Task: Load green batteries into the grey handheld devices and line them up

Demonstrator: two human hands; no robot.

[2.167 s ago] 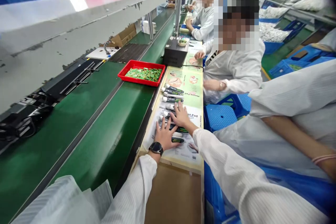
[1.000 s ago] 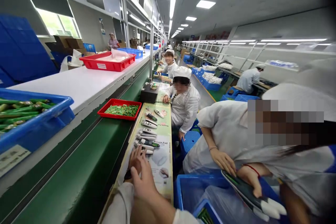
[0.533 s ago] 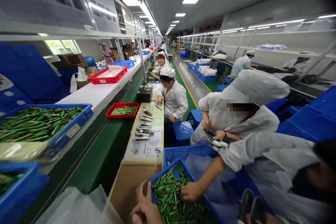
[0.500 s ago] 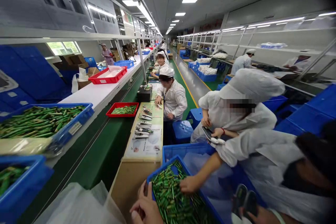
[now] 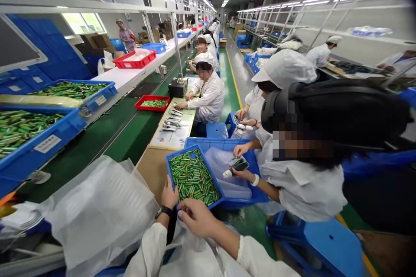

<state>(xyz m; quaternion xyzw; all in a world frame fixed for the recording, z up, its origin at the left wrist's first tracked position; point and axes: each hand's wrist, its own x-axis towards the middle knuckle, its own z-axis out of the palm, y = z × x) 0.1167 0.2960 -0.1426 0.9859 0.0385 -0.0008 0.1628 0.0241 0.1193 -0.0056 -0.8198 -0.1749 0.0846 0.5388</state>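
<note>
Head view: well to the left of the hands, and higher, two blue bins (image 5: 69,134) of green batteries are being left untouched. Nearer, just left of the left hand, a pale plastic sheet (image 5: 104,207) is being left loose. The left hand (image 5: 169,194) is being held upright beside the near left side of a blue tray (image 5: 210,171); whether its wall is being gripped cannot be told. Straight ahead, well apart from the hands, the white gadgets (image 5: 171,123) on the table (image 5: 169,140) are being left alone, though both hands were spread over them about two seconds ago; the work, it seems, is now being centred on the tray. Close to the left hand, the right hand (image 5: 199,220) is being held with fingers curled at the tray's near corner; whether anything is being pinched cannot be told. Just beyond both hands, the green batteries (image 5: 193,175) are being held in the tray. Farther right, a co-worker's hand (image 5: 241,149), which was dipping into the tray half a second ago, is now being held over an opened gadget (image 5: 239,165), so the batteries are apparently being left within free reach.
</note>
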